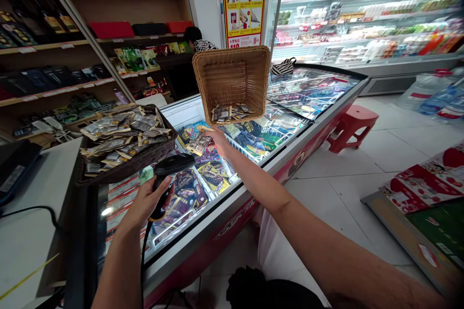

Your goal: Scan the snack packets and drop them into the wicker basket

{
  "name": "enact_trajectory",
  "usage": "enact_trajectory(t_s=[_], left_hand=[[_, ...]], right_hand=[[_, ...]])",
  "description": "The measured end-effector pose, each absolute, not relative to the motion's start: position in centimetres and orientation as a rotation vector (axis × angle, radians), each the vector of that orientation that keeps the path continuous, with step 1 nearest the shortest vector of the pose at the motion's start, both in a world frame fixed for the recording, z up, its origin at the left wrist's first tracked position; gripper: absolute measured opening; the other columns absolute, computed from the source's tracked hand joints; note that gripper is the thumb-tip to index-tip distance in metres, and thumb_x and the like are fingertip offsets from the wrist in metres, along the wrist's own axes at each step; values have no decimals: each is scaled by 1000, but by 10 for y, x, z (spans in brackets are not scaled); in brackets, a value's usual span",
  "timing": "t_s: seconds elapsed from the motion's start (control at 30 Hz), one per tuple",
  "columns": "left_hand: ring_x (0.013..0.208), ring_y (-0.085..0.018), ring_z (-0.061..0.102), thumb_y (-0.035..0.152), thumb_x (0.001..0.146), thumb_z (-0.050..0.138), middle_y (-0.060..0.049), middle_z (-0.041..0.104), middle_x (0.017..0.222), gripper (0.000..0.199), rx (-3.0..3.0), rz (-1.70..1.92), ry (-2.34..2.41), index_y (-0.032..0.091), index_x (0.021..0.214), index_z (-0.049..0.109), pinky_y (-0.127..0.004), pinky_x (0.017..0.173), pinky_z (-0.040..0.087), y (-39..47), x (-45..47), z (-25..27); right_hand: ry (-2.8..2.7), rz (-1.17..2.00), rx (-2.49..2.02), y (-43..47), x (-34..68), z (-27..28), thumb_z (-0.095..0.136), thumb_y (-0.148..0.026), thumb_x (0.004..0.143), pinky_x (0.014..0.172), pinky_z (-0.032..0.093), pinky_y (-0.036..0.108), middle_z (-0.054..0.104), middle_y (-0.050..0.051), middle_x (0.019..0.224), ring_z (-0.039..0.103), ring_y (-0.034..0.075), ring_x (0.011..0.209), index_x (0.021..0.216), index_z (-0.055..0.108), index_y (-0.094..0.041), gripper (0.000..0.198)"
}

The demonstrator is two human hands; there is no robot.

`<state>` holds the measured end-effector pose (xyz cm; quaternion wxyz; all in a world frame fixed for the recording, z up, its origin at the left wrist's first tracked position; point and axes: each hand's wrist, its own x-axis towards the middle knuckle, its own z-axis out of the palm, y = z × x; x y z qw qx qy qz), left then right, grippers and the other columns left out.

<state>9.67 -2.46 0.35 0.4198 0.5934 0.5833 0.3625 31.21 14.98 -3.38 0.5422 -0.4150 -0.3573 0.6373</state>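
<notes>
My left hand (147, 203) is wrapped round the grip of a black barcode scanner (174, 163), its head pointing right and its cable hanging down. In my right hand (219, 142) is a small clear-fronted snack packet (198, 145), pinched above the freezer's glass top, in front of the scanner head. Just beyond that hand a tan wicker basket (232, 65) stands tilted toward me, with several similar packets (232, 113) at its bottom. A dark wicker basket (125, 166) heaped with more such packets (126, 130) lies to the left.
Under both baskets runs a chest freezer (253, 178) full of frozen goods. A white counter (32, 227) is at the left. On the floor at right are a red stool (353, 128), water jugs (431, 91) and cartons (427, 188). A person (199, 41) is behind the tan basket.
</notes>
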Motion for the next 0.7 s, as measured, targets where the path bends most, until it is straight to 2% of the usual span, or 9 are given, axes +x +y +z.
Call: enact_trajectory(t_s=[0.23, 0.5, 0.6, 0.7], left_hand=[[43, -11, 44, 77, 79, 69, 3, 54, 52, 58, 1480, 937, 1453, 22, 73, 55, -27, 46, 39, -26, 101, 7], [44, -12, 44, 82, 76, 69, 3, 54, 52, 62, 1420, 950, 1483, 21, 73, 58, -26, 46, 39, -24, 96, 2], [43, -12, 44, 83, 74, 70, 2, 55, 55, 63, 1386, 966, 1499, 21, 72, 59, -26, 44, 41, -23, 95, 0], [43, -12, 44, 83, 73, 71, 1, 55, 55, 63, 1353, 1011, 1502, 20, 71, 61, -25, 43, 41, -22, 92, -3]], right_hand=[[-840, 1520, -973, 153, 312, -38, 70, -17, 72, 50, 44, 24, 61, -5, 69, 58, 13, 59, 84, 56, -21, 19], [-706, 1497, -997, 163, 308, -44, 70, -16, 72, 55, 51, 24, 64, -5, 73, 62, 14, 64, 100, 58, -23, 31], [-618, 1422, -1075, 169, 307, -51, 70, -17, 74, 58, 54, 25, 63, -3, 75, 61, 14, 66, 98, 57, -22, 28], [-484, 1269, -1179, 182, 312, -56, 71, -17, 75, 54, 51, 24, 59, -2, 76, 57, 13, 65, 92, 56, -23, 23]])
